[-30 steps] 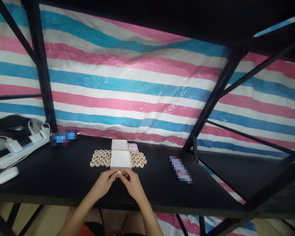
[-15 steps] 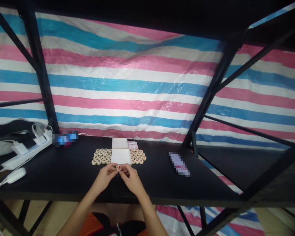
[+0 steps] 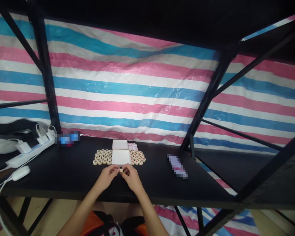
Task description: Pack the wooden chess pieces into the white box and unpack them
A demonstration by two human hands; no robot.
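Note:
Between the fingertips of both hands is one Chinese chess piece, turned so that its pale edge faces me. My left hand pinches it from one side and my right hand from the other. Just beyond them lies an open white box, its lid tipped back. Rows of chess pieces with dark characters sit left of the box. On its right are pieces with red characters, some partly hidden by the box.
Pinkish paper slips lie behind the box. A blurred phone-like object rests on the black table to the right. At left are a white power strip with cables and a white mouse-shaped device. Black metal posts frame the table.
The chess piece has been turned from showing its red-character face to showing its edge. Both hands still hold it near the box. The camera view has shifted slightly.

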